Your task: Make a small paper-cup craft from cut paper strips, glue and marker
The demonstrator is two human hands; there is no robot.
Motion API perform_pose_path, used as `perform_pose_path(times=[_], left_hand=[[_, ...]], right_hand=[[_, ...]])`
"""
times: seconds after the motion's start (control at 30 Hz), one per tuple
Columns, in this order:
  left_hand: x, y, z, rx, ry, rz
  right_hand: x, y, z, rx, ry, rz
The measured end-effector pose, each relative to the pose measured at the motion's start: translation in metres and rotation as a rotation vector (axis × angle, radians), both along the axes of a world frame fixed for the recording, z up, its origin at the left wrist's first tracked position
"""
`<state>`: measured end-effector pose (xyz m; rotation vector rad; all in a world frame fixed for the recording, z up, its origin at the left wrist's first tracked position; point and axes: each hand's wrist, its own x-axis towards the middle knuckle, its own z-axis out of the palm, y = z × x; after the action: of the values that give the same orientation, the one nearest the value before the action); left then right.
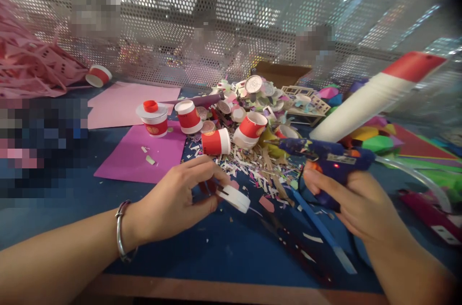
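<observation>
The person's left hand (pixel 176 199) has its grip closed on a white round piece (pixel 236 199), pinched between thumb and fingers just above the desk (pixel 173 259), with a bit of red showing behind the fingers. The right hand (pixel 361 209) has its grip wrapped around a blue glue gun (pixel 325 150), a red light glowing on its side, and I can see the nozzle aimed leftward, well apart from the white piece.

Past the left hand, one red-and-white cup (pixel 215 142) lies on its side and another (pixel 250 131) leans at its right. Further left, a cup topped with a white disc and a red cap (pixel 156 124) stands upright on a purple sheet (pixel 119 160). Paper scraps (pixel 252 160) spread between the hands and a heap behind. Nearer the person, dark scissors (pixel 288 240) lie beside a long blue tool (pixel 321 225), both below the glue gun.
</observation>
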<state>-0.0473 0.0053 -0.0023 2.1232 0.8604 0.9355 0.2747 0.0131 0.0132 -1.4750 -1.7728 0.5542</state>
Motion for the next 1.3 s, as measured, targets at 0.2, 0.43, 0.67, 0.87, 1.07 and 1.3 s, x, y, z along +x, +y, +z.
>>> perform_pose_path(times=[0.2, 0.43, 0.67, 0.87, 1.07, 1.3], left_hand=[[-0.001, 0.001, 0.003, 0.006, 0.001, 0.086], [-0.001, 0.001, 0.003, 0.017, -0.006, 0.102], [-0.001, -0.001, 0.002, 0.038, -0.016, 0.095], [-0.001, -0.002, 0.003, 0.058, -0.019, 0.084], [-0.002, -0.003, 0.002, 0.071, -0.032, 0.069], [-0.001, -0.003, 0.0, 0.102, -0.015, 0.053]], right_hand=[[-0.015, -0.025, 0.018, -0.042, -0.047, 0.193], [-0.018, -0.031, 0.023, 0.091, -0.267, 0.297], [-0.014, -0.031, 0.013, 0.147, -0.369, 0.302], [-0.01, -0.033, 0.011, 0.184, -0.446, 0.323], [-0.003, -0.035, 0.008, 0.173, -0.52, 0.324], [0.005, -0.04, -0.002, 0.318, -0.601, 0.221]])
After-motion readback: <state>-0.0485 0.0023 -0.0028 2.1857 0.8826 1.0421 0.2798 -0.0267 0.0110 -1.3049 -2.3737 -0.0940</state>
